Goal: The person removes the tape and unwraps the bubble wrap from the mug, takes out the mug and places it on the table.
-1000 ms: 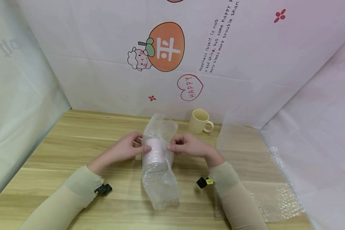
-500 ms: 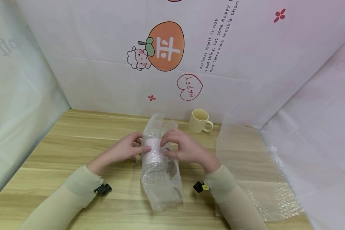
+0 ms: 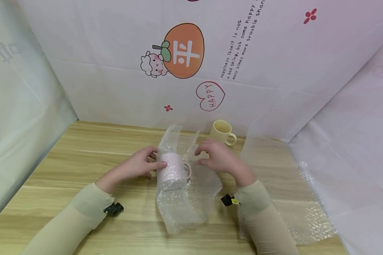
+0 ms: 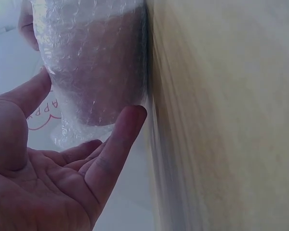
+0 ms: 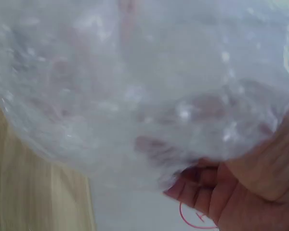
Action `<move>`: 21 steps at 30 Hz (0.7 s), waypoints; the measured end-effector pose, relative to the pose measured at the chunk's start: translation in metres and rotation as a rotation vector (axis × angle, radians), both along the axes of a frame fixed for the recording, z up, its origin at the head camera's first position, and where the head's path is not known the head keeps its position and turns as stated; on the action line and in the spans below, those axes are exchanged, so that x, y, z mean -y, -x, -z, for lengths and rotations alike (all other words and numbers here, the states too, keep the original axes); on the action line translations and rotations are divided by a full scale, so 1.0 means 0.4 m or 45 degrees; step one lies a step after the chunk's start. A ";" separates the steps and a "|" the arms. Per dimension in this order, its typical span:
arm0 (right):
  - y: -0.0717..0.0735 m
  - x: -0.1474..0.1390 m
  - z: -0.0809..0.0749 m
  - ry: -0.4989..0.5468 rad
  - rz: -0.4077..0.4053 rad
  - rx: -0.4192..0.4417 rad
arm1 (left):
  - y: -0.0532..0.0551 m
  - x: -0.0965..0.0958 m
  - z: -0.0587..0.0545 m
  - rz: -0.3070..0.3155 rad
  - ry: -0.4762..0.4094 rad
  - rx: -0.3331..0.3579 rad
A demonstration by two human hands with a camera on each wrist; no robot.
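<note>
A pink mug (image 3: 172, 169) lies on its side, partly wrapped in bubble wrap (image 3: 178, 210), its handle (image 3: 187, 171) facing right. My left hand (image 3: 146, 163) holds the wrapped mug from the left, thumb on top and fingers along its side. The left wrist view has the thumb and a fingertip touching the wrap around the mug (image 4: 101, 72). To the right of the mug, my right hand (image 3: 217, 157) is above the loose flap, fingers bent, thumb and forefinger apart. In the right wrist view, bubble wrap (image 5: 111, 96) covers part of the hand (image 5: 250, 192).
A yellow mug (image 3: 221, 130) stands upright at the back of the wooden table (image 3: 83, 156), partly behind my right hand. Another bubble wrap sheet (image 3: 293, 198) spreads over the right side, under my right forearm. A printed white cloth (image 3: 115, 71) hangs behind.
The right hand has reached onto the mug, then moved back right. The wrap's flap has spread open to the right, exposing the handle. The left hand stays in place.
</note>
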State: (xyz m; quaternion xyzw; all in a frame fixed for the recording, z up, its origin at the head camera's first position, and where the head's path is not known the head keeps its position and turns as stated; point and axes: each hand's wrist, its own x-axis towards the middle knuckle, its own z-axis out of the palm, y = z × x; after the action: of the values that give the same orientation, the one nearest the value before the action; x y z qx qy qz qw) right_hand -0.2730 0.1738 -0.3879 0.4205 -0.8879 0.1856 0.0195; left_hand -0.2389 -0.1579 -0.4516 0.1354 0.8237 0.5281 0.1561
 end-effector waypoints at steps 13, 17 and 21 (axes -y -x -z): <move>0.037 -0.044 0.025 -0.283 0.303 0.397 | 0.007 0.013 -0.004 0.024 -0.018 0.045; 0.049 -0.033 0.050 -0.231 0.242 0.437 | 0.007 0.014 -0.005 0.030 -0.011 0.041; 0.058 -0.011 0.083 -0.131 0.116 0.523 | 0.007 0.013 -0.006 0.028 -0.031 0.051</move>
State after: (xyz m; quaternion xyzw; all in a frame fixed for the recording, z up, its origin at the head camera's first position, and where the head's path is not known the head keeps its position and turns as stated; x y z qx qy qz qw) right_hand -0.2963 0.1780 -0.4212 0.3335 -0.8996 0.2209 -0.1750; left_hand -0.2415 -0.1632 -0.4492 0.1360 0.8123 0.5389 0.1766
